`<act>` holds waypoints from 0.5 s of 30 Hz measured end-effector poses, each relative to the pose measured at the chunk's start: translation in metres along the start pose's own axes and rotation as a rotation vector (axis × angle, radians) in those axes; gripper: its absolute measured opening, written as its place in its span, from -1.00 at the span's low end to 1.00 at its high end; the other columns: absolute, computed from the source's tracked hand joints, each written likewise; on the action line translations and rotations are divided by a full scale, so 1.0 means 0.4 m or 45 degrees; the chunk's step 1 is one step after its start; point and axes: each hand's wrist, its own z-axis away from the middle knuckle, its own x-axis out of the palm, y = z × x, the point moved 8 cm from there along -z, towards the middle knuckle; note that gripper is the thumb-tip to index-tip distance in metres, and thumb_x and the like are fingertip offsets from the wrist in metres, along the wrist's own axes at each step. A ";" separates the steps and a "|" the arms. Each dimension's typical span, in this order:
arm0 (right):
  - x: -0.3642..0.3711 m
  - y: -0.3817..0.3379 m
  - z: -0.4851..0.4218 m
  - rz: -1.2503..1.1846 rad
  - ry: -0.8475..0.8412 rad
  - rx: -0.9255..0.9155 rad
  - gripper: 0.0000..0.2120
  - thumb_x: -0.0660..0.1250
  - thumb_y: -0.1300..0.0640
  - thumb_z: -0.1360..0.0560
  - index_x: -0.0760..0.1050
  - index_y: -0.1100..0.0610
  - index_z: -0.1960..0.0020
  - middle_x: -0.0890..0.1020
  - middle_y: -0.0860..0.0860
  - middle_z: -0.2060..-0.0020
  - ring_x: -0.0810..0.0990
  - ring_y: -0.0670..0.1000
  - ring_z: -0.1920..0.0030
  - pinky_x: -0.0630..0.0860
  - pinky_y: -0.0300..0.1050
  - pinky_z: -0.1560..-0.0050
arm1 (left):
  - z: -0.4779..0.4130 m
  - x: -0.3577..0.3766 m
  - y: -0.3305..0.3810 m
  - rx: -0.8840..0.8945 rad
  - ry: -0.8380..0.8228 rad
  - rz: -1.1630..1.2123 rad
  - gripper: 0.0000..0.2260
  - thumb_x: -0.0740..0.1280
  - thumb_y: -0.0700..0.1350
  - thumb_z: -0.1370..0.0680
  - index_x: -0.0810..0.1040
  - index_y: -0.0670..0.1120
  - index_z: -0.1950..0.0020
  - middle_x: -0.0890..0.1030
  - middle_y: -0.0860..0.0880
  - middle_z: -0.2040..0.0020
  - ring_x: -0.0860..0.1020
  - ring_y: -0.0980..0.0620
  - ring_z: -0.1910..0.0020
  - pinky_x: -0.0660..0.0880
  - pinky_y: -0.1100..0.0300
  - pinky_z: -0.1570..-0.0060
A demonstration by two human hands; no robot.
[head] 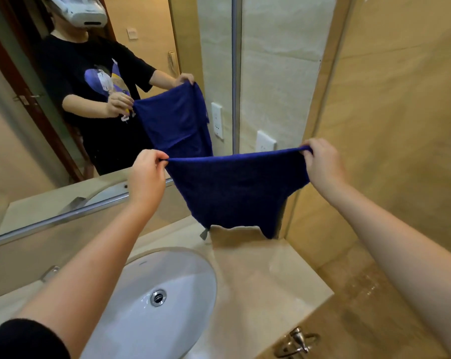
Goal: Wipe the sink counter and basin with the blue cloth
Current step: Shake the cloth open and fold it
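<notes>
The blue cloth (pixel 234 193) hangs spread out in the air above the back of the beige counter (pixel 260 275). My left hand (pixel 146 174) pinches its upper left corner. My right hand (pixel 322 164) pinches its upper right corner. The cloth's lower edge dangles just above the counter by the wall. Below my left forearm lies the white oval basin (pixel 172 286) with a metal drain (pixel 158 297) in its middle.
A large mirror (pixel 64 151) covers the wall behind the counter and reflects a person holding the cloth. A white wall socket (pixel 265 143) sits behind the cloth. A tiled wall closes the right side. A metal door handle (pixel 297 342) shows at the bottom right.
</notes>
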 end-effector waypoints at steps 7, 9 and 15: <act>0.165 0.172 0.347 0.116 -0.447 0.137 -0.87 0.27 0.12 -0.57 0.55 0.15 0.03 0.52 0.10 0.14 0.53 0.18 0.06 0.45 0.06 0.09 | 0.355 0.113 -0.166 -0.203 -0.368 -0.042 -0.89 0.32 -0.29 -0.53 0.57 -0.10 0.06 0.58 -0.02 0.10 0.54 -0.07 0.07 0.40 0.13 0.12; 0.197 0.204 0.453 0.165 -0.594 0.178 -0.84 0.23 0.08 -0.59 0.54 0.12 0.00 0.51 0.06 0.12 0.53 0.14 0.05 0.46 0.06 0.07 | 0.444 0.129 -0.189 -0.207 -0.458 -0.049 -0.88 0.33 -0.30 -0.52 0.57 -0.08 0.06 0.57 0.04 0.10 0.54 -0.01 0.07 0.37 0.18 0.15; 0.201 0.214 0.700 0.230 -0.729 0.292 -0.84 0.23 0.07 -0.60 0.55 0.07 -0.10 0.52 -0.02 0.09 0.56 0.06 0.05 0.45 -0.07 0.08 | 0.650 0.133 -0.255 -0.277 -0.751 -0.095 -0.85 0.31 -0.23 -0.56 0.54 0.03 0.09 0.50 0.14 0.12 0.49 0.11 0.16 0.41 0.18 0.26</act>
